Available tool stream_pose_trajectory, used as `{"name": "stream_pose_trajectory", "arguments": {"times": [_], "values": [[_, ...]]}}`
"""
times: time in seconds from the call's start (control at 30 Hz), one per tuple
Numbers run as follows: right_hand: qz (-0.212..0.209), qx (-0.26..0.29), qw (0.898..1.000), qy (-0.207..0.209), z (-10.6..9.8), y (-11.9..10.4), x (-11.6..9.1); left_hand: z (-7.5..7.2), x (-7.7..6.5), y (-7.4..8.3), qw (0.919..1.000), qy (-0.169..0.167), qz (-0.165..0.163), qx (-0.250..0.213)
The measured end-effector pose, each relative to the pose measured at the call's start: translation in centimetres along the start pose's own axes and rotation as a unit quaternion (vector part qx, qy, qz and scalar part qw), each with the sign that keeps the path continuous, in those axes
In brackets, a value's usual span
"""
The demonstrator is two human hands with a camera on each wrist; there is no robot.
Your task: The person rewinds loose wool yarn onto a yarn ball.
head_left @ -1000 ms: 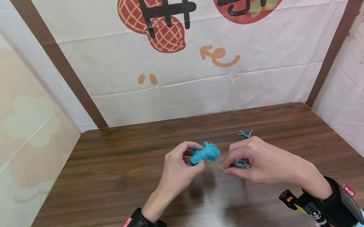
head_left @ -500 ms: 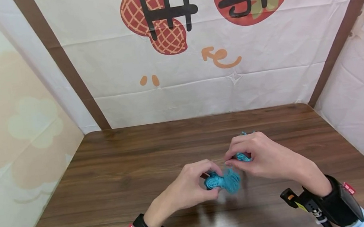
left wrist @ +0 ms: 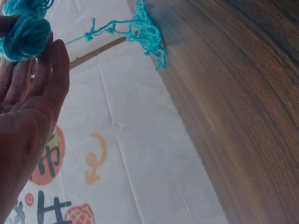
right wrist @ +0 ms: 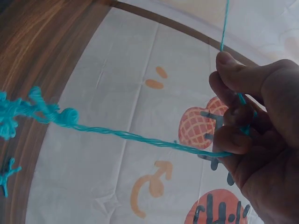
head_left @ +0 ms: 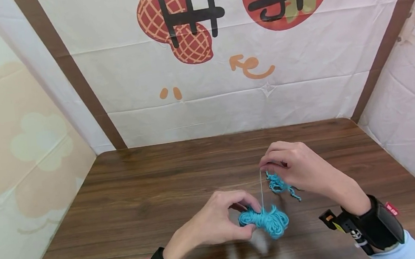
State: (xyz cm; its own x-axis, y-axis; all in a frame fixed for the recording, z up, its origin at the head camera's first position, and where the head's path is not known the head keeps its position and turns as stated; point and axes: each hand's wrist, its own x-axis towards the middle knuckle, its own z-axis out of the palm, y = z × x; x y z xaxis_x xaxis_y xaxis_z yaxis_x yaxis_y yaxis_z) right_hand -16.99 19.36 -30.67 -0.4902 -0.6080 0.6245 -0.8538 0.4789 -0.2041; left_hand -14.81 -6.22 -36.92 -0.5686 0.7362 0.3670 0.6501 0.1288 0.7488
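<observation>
My left hand holds a small bundle of turquoise yarn between thumb and fingers, above the table. The bundle is cinched at its middle, with loops bulging at the ends; part of it also shows in the left wrist view. Up and to the right, my right hand pinches a single strand that runs taut down to the bundle's waist. In the right wrist view, more yarn passes through its curled fingers and leads to a loose, knotted tangle below that hand.
A dark wood-grain table lies beneath both hands. Behind it hangs a white printed cloth, with further cloths at the left and right sides. Each wrist wears a black camera band.
My left hand has brought the yarn bundle down and to the right, turning it. The right hand has risen slightly, drawing the strand upright; the tangle now shows beneath it.
</observation>
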Motion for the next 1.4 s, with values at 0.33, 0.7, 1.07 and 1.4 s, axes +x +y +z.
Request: {"name": "stream_pose_trajectory", "arguments": {"times": [0.33, 0.7, 1.07, 1.4], "values": [[0.002, -0.021, 1.000, 0.024, -0.1, 1.3, -0.2, 0.2, 0.0, 0.4, 0.9999, -0.009, 0.000, -0.010], [0.024, -0.034, 0.998, 0.044, -0.4, 2.1, -0.4, 0.4, -0.3, 0.8, 0.9990, -0.031, -0.020, -0.024], [0.045, -0.041, 0.997, 0.045, -0.7, 2.8, -0.6, 0.8, -0.8, 1.0, 0.9975, -0.047, -0.032, -0.043], [0.042, -0.052, 0.997, 0.049, -1.1, 3.6, -0.9, 0.3, -1.4, -0.3, 0.9705, 0.012, -0.012, -0.240]]}}
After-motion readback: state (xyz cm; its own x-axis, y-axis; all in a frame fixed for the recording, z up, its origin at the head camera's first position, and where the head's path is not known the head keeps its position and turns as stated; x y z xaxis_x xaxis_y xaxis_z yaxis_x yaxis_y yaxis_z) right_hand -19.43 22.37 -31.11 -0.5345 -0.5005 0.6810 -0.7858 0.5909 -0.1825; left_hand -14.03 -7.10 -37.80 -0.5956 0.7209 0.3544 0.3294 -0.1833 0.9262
